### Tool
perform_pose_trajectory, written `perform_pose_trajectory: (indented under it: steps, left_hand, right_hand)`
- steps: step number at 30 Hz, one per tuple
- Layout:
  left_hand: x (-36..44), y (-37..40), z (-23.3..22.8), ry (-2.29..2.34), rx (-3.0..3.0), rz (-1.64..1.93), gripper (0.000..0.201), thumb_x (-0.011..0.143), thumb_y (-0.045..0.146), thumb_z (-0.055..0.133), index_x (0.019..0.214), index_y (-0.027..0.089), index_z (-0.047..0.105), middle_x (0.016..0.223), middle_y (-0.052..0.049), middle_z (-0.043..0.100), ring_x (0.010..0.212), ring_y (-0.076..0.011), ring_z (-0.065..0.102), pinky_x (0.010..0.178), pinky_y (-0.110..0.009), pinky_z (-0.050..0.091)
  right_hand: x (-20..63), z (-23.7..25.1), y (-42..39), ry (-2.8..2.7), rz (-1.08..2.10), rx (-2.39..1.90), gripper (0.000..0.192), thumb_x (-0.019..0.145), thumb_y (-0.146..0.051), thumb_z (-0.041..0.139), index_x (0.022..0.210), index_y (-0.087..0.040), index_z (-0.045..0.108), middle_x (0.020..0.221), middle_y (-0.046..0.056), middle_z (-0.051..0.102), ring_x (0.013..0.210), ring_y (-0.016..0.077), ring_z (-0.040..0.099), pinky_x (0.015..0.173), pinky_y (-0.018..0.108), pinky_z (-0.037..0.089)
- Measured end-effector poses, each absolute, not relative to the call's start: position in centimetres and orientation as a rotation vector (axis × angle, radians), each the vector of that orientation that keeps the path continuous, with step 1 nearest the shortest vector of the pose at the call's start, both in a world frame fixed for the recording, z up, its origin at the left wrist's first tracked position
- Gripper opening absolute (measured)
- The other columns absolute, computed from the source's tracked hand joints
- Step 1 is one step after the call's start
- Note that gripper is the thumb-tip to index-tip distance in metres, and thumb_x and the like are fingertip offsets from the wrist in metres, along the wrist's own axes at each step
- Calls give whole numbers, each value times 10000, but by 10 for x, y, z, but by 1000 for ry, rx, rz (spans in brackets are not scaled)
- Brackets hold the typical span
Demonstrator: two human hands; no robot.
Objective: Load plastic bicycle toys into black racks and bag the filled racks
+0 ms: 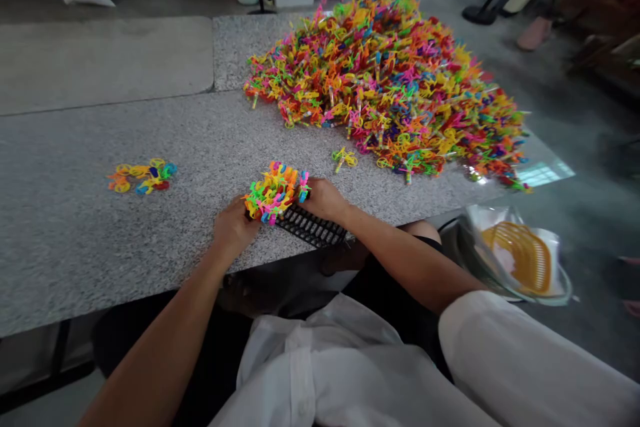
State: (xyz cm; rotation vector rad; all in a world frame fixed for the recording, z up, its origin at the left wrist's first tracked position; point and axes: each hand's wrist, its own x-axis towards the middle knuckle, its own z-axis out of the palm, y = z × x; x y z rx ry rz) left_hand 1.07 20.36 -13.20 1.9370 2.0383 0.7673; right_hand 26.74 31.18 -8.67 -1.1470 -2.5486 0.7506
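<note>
A black slotted rack (315, 227) lies at the near edge of the grey speckled table (75, 227). Its left end is packed with several small bright plastic pieces, a cluster (273, 191) of yellow, green, pink and orange. My left hand (233, 227) grips the rack's left end, under that cluster. My right hand (324, 199) rests on the rack just right of the cluster, with its fingertips pinching a pink piece (303, 185) at the cluster's edge.
A big heap of the same coloured plastic pieces (390, 80) covers the table's far right. One loose yellow piece (344, 158) lies before it, a small group (143, 177) at the left. A clear bag with an orange slotted item (520, 257) sits off the table's right edge.
</note>
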Motion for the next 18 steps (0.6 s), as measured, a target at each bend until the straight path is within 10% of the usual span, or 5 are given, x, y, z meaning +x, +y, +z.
perform_pose_trajectory:
  steps: [18]
  left_hand:
    - [12, 204, -129, 1995, 1909, 773, 230, 861, 314, 639, 1046, 231, 748, 1134, -92, 767, 1065, -308, 745, 933, -394, 601]
  right_hand:
    - [261, -75, 296, -2698, 652, -1346, 306, 1099, -291, 572, 1294, -128, 743, 1295, 156, 748, 1186, 251, 699, 1042, 307, 507]
